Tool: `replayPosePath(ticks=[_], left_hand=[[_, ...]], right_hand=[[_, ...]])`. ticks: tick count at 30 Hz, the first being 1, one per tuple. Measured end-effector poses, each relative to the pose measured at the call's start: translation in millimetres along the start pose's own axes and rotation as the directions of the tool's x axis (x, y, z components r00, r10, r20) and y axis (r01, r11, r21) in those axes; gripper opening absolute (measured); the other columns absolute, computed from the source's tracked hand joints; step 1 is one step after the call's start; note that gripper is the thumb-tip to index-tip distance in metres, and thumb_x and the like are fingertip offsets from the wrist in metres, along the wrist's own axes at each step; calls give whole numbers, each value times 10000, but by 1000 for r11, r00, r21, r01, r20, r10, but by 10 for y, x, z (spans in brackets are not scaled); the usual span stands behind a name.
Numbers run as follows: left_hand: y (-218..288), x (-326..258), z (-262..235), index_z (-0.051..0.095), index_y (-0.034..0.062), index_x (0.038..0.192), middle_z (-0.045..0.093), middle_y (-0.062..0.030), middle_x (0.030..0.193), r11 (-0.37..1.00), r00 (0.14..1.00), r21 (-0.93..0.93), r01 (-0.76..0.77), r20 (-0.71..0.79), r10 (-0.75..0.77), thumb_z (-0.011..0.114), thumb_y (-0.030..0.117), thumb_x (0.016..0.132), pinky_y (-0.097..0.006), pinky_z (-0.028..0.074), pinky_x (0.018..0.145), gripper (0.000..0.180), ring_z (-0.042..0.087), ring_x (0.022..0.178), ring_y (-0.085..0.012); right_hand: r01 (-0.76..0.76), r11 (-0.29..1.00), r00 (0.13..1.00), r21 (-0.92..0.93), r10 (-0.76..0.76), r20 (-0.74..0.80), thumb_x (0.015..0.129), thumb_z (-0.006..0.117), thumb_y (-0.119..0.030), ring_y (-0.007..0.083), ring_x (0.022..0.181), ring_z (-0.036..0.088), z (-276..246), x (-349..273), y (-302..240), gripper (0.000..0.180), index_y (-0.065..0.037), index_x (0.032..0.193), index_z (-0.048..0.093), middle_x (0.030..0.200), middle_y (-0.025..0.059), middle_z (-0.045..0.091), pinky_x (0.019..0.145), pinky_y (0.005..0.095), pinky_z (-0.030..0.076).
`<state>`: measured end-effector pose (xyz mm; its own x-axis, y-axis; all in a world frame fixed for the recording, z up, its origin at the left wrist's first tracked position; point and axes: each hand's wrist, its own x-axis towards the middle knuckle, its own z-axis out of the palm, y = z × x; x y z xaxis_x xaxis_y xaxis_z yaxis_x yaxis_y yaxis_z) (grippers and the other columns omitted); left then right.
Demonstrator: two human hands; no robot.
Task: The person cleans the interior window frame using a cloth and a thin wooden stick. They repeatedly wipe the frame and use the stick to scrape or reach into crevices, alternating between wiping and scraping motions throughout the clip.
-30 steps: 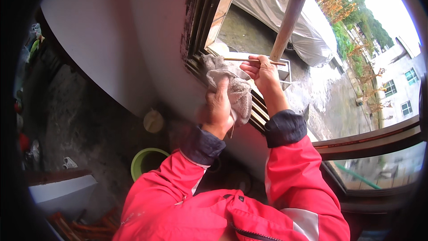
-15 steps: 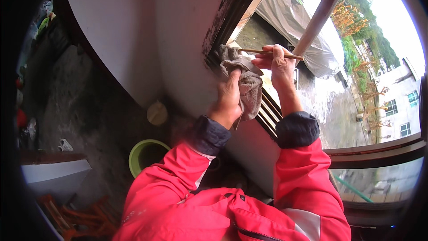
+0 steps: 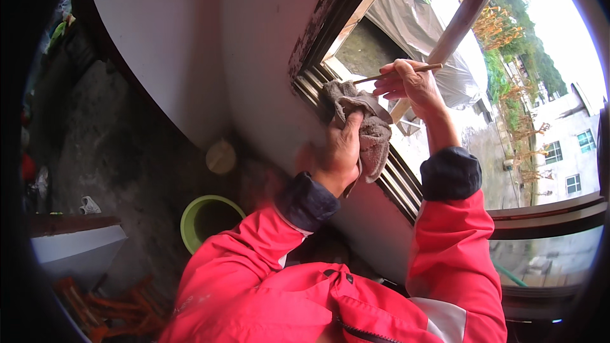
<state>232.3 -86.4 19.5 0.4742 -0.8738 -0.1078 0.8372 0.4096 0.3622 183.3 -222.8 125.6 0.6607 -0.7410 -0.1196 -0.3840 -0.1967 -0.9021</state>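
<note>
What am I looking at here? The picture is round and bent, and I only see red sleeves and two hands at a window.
This is no machine: a person wears a wide-angle camera on the head, looking down, which bends straight edges. The red sleeves are that person's own arms. The left hand presses a grey rag against the grooved window track in the white wall. The right hand holds a thin wooden stick pointing at the track's corner. On the floor below stands a green bucket.
</note>
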Motion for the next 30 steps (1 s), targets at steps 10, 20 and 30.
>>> replayPosePath(ticks=[10,20,30], left_hand=[[105,-143,40,500,23,1171,607,-97,1012,998,999,-47,40,-2,-40,467,143,966,-309,567,715,240,645,841,-183],[-258,-520,93,523,30,1139,614,-59,968,991,988,-10,136,69,-135,487,131,958,-275,565,664,211,638,782,-139],[-292,-1051,233,518,0,1137,619,-34,955,910,913,414,41,355,-202,513,8,901,-260,493,773,236,594,849,-95]], right_hand=[[-97,993,995,69,97,3,988,407,-322,241,766,698,-109,-154,203,404,23,1054,606,865,165,688,595,305,556],[-135,989,981,66,142,-128,954,433,-306,241,723,699,-426,-931,381,383,25,1010,617,849,168,686,583,310,563],[211,856,853,473,75,-516,992,382,-254,277,762,686,-495,-2080,685,371,60,1045,571,875,214,671,680,327,558]])
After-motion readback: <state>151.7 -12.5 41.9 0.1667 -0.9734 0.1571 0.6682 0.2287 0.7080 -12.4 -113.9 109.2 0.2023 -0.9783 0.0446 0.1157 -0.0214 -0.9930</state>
